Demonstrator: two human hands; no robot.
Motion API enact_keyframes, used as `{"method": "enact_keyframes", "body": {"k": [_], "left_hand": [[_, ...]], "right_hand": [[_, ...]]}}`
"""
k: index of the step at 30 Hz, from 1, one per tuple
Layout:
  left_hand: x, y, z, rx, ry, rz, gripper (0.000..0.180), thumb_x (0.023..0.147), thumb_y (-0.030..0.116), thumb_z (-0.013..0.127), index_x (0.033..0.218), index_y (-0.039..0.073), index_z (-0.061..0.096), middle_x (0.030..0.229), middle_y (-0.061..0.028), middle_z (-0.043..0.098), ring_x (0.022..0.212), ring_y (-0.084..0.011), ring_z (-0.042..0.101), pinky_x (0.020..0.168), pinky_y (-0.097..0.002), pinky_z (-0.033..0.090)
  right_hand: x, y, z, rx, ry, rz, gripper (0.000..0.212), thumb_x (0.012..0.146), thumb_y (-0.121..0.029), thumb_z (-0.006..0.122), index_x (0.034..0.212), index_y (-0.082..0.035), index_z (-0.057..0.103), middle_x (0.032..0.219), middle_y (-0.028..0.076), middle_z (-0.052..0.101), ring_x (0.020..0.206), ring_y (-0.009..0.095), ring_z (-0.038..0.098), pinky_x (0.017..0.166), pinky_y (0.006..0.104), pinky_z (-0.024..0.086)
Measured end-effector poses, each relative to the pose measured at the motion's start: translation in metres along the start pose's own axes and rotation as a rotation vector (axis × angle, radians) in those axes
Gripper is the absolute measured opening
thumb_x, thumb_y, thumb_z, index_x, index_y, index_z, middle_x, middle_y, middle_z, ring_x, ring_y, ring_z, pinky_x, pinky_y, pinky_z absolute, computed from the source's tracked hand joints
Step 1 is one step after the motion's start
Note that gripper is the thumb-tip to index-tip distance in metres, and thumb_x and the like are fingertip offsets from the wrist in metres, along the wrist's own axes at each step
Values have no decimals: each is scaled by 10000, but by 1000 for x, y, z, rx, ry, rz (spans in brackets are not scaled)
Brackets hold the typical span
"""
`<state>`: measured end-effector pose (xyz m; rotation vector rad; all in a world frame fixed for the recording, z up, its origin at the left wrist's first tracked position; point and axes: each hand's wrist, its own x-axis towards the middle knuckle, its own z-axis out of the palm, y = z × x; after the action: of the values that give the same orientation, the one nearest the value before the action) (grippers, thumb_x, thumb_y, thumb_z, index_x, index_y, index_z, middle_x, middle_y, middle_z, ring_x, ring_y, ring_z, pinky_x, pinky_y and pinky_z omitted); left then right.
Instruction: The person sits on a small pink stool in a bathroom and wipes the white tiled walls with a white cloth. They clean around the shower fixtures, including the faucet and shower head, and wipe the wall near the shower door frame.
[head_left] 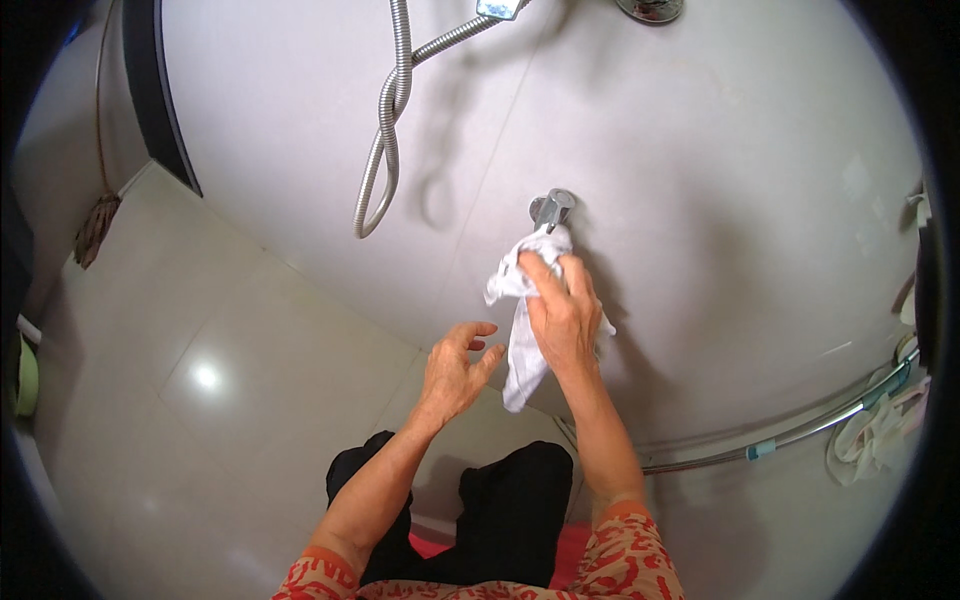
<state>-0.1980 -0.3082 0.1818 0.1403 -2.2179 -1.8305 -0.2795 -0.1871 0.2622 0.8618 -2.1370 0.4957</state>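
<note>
A white cloth (527, 345) hangs bunched in my right hand (565, 315), its loose end dangling below my fingers. The cloth's top touches or lies just under a small chrome tap (552, 208) on the wall; the tap's lower end is hidden by it. My thumb and fingers press into the folds. My left hand (458, 370) is held to the left of the cloth, apart from it, with bent fingers spread from the thumb and nothing between them.
A looped metal shower hose (390, 130) hangs on the pale wall (720, 150). Another round chrome fitting (652, 8) is at the top. A curved metal rail (810, 428) runs along the right, with a pale cloth (868, 440) near it. A mop head (97, 232) hangs at the left above tiled floor (200, 330).
</note>
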Motion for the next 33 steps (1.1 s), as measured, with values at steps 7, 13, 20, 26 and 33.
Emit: {"method": "enact_keyframes", "body": {"k": [7,13,20,26,33], "left_hand": [[7,17,5,-170,116,232,508,908,153,566,1383,66,408,1478,-139,317,1248,-286,466,923,-423,476],[46,43,20,-177,99,481,610,927,104,462,1489,122,227,1562,-120,129,1422,-297,189,1100,-467,270],[52,46,27,-224,7,456,658,892,-21,454,1486,40,179,1540,-179,161,1415,-327,201,1142,-402,206],[52,51,29,-271,-23,425,658,904,-3,456,1491,44,163,1541,-166,168,1412,-311,212,1138,-393,208],[55,42,32,-321,-34,401,669,920,170,489,1504,114,169,1555,-87,174,1389,-271,252,1095,-458,296]], "right_hand": [[-9,37,-45,-8,21,128,415,692,16,608,1041,-193,691,993,67,565,849,297,576,711,390,491],[84,17,-45,-170,56,-174,381,736,-2,602,1046,-207,687,998,41,570,776,272,543,640,403,488],[68,32,-47,-181,-76,-111,403,736,-1,595,1072,-208,677,1008,11,585,778,261,546,620,376,499],[65,40,-59,-311,67,-155,455,701,-18,593,1112,-202,660,1020,34,576,774,264,537,657,380,491],[59,17,-22,-105,-17,110,413,812,-141,602,1220,-90,562,1014,116,522,796,300,571,618,406,494]]}}
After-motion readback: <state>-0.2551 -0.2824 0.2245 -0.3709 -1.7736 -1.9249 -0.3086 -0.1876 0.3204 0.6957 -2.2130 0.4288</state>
